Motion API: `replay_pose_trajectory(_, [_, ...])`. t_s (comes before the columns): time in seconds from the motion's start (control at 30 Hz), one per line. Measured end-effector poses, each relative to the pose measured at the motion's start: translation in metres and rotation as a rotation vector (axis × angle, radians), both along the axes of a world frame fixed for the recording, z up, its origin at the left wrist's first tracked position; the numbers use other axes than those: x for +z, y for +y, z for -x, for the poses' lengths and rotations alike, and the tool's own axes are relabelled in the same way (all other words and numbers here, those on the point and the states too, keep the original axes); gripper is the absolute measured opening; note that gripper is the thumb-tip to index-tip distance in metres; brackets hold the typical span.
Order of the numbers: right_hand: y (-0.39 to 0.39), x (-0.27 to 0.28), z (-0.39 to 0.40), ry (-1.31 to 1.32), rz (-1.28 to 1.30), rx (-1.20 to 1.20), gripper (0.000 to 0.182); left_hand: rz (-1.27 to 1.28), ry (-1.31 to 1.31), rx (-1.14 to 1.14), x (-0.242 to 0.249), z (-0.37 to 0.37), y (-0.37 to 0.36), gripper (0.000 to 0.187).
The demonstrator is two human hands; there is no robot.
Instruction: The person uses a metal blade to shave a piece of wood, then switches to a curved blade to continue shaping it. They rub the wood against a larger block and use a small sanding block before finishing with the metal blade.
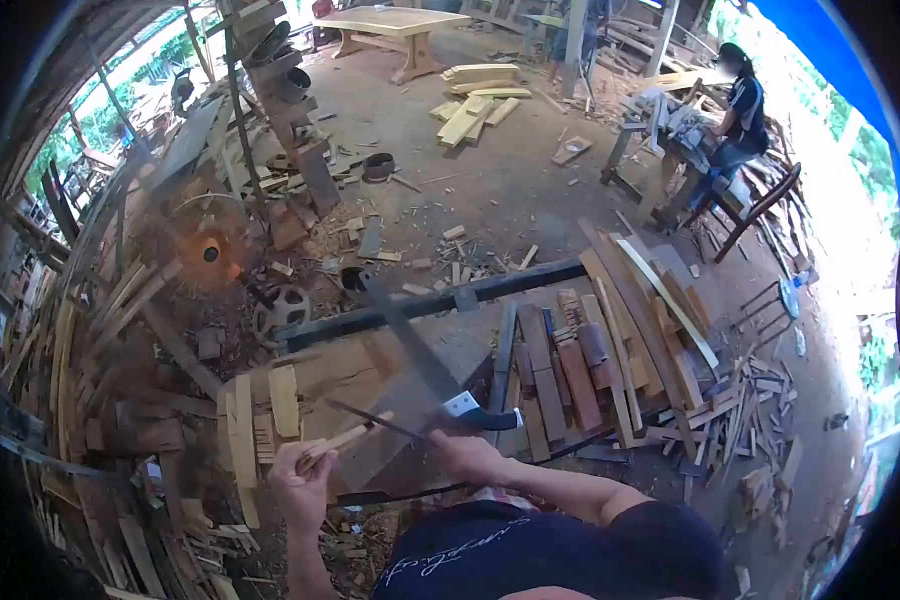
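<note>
1. Grips a small wooden piece (348, 438) in the left hand (302, 482), lower left of centre in the frame.
2. Clasps a thin dark blade (398, 429) in the right hand (470, 459), lower centre, near the piece's tip; cannot tell if touching.
3. Has a handsaw (428, 363) lying on the bench (332, 368), centre of the frame.

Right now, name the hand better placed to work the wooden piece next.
Likely the right hand: it grips the thin dark tool, close by the wooden piece, while the left hand is occupied holding that piece.
</note>
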State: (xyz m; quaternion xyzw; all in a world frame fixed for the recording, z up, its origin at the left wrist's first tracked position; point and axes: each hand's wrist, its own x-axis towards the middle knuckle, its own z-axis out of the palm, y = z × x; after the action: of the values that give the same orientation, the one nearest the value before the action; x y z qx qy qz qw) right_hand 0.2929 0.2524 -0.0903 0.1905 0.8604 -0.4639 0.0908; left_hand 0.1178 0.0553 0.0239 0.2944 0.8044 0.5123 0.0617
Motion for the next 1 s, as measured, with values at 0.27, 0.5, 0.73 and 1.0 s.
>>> replay_pose_trajectory(0.27, [-0.018,0.019,0.006,0.199,-0.073,0.05,0.023,0.159,0.008,-0.029,0.007,0.002,0.005,0.018])
replay_pose_trajectory(0.5, [-0.022,0.025,0.011,0.184,-0.021,0.059,0.023,0.102,0.006,-0.053,0.006,0.012,0.005,0.019])
replay_pose_trajectory(0.73, [-0.028,-0.04,0.029,0.17,-0.147,-0.06,0.024,0.077,-0.038,-0.016,-0.001,0.02,-0.001,0.013])
replay_pose_trajectory(1.0, [-0.036,0.018,0.024,0.341,-0.178,0.003,0.024,0.144,-0.03,-0.082,-0.003,0.017,-0.008,0.013])
